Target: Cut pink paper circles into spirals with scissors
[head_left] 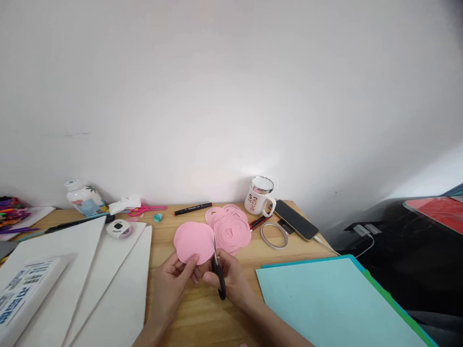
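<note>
My left hand (pixel 175 275) is pinching pink paper circles (pixel 195 242); my right hand (pixel 233 279) is gripping scissors (pixel 219 276), long axis running near-to-far, blades pointing far.

Table (pixel 195 318): pale wood, grain showing.
Left side: white boards (pixel 126 299) are lying overlapped.
Back left: bottle (pixel 85 198) is standing; tissue (pixel 125 205) is lying near pink scissors (pixel 148 208); teal cap (pixel 157 218) is resting nearby.
Middle: pink cut-outs (pixel 231 229) are lying in a loose pile; marker (pixel 193 208) is lying behind, to their left.
Right side: mug (pixel 254 203) is standing beside the pile; ring (pixel 263 240) is lying in front; phone (pixel 295 219) is lying near the corner.
Blue sheets (pixel 333 299): overlapping the right edge, support hidden.
</note>
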The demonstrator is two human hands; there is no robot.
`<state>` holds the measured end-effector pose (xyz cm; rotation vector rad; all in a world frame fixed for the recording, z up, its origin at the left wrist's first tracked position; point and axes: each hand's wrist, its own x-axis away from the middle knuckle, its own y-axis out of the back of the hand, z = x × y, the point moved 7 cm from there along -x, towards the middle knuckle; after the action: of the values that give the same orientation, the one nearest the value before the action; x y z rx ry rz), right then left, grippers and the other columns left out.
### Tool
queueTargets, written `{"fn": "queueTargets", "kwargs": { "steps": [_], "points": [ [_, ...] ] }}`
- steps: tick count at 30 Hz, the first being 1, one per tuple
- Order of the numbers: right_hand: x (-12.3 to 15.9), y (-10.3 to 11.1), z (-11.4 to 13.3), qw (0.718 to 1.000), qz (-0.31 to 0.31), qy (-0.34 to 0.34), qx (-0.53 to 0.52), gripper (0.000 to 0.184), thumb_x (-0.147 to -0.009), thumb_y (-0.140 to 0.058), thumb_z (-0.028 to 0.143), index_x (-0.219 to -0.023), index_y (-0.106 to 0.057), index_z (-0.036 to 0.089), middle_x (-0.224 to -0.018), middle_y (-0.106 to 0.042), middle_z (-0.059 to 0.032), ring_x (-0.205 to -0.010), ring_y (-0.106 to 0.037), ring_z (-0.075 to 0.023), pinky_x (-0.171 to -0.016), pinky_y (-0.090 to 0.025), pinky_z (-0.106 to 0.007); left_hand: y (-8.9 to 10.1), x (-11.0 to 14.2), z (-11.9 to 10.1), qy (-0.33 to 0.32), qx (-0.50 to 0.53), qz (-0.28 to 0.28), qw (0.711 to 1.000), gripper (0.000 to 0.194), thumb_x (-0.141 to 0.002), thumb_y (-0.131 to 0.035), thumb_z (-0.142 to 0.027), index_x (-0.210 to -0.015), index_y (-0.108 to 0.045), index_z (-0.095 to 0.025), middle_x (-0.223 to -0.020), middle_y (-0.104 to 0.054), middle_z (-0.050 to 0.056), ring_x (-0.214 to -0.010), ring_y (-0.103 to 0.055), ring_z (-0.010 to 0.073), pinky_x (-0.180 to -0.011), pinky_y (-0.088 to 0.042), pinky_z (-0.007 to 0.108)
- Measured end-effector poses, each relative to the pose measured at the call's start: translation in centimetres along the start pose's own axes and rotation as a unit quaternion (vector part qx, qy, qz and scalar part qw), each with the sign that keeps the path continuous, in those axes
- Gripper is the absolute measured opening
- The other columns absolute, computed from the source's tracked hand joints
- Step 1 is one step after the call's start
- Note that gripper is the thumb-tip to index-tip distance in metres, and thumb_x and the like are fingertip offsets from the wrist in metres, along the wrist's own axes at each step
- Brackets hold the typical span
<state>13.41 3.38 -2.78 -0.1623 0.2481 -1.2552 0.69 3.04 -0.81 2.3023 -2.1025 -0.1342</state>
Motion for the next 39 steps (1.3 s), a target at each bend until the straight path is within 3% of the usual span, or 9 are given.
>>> {"fn": "queueTargets", "kwargs": {
  "steps": [6, 20, 27, 33, 36, 39],
  "points": [
    [0.0, 0.0, 0.1, 1.0, 0.005, -0.013, 0.0, 0.044, -0.057, -0.075, 0.05, -0.071, -0.047, 0.019, -0.058, -0.045, 0.0062, -0.051, -0.036, -0.009, -0.047, -0.031, -0.02, 0.2, -0.1, -0.3, 0.0, 0.0, 0.004, 1.0, 0.019, -0.071, -0.063, -0.034, -0.066, -0.058, -0.017, -0.049, -0.061, -0.002, -0.045, -0.053, 0.0131, -0.048, -0.044, 0.022],
    [0.3, 0.2, -1.7, 0.998, -0.008, -0.055, -0.025, 0.029, -0.063, -0.072, 0.033, -0.073, -0.048, 0.019, -0.045, -0.046, 0.0104, -0.036, -0.037, -0.0047, -0.036, -0.028, -0.016, 0.8, -0.2, 0.3, 0.016, 0.038, -0.021, 0.999, 0.023, -0.07, -0.067, -0.03, -0.085, -0.058, -0.015, -0.053, -0.063, -0.003, -0.046, -0.053, 0.0123, -0.049, -0.043, 0.022],
    [0.5, -0.3, -1.4, 0.999, -0.016, -0.045, -0.023, 0.028, -0.062, -0.072, 0.032, -0.069, -0.048, 0.019, -0.043, -0.046, 0.0107, -0.033, -0.038, -0.0048, -0.034, -0.026, -0.016, 1.2, -0.5, 0.4, 0.042, 0.087, -0.044, 0.994, 0.026, -0.067, -0.069, -0.038, -0.077, -0.059, -0.016, -0.052, -0.06, -0.003, -0.046, -0.051, 0.0119, -0.047, -0.042, 0.022],
    [0.7, -0.9, -1.8, 0.998, -0.007, -0.026, -0.056, 0.031, -0.062, -0.074, 0.031, -0.069, -0.046, 0.02, -0.054, -0.053, 0.0072, -0.037, -0.043, -0.0056, -0.036, -0.033, -0.017, -1.1, 0.1, 1.4, 0.127, 0.141, 0.066, 0.98, 0.04, -0.062, -0.07, -0.05, -0.054, -0.056, -0.013, -0.044, -0.051, -0.001, -0.041, -0.037, 0.0076, -0.041, -0.031, 0.02],
    [0.9, -1.3, -1.6, 0.997, 0.009, -0.023, -0.07, 0.031, -0.062, -0.075, 0.032, -0.068, -0.047, 0.019, -0.055, -0.053, 0.0064, -0.04, -0.043, -0.0062, -0.038, -0.035, -0.017, -1.4, 0.3, 2.1, 0.13, 0.127, 0.074, 0.981, 0.042, -0.06, -0.069, -0.051, -0.05, -0.053, -0.014, -0.041, -0.043, -0.004, -0.041, -0.032, 0.0068, -0.04, -0.029, 0.02],
    [1.0, -1.6, -1.3, 0.998, 0.012, -0.034, -0.059, 0.033, -0.061, -0.076, 0.034, -0.067, -0.047, 0.019, -0.056, -0.052, 0.0065, -0.039, -0.041, -0.0052, -0.037, -0.033, -0.017, -0.7, 0.2, 2.5, 0.118, 0.042, 0.033, 0.992, 0.04, -0.062, -0.068, -0.049, -0.05, -0.05, -0.015, -0.041, -0.039, -0.005, -0.042, -0.031, 0.0075, -0.04, -0.026, 0.02]
  ]
}}
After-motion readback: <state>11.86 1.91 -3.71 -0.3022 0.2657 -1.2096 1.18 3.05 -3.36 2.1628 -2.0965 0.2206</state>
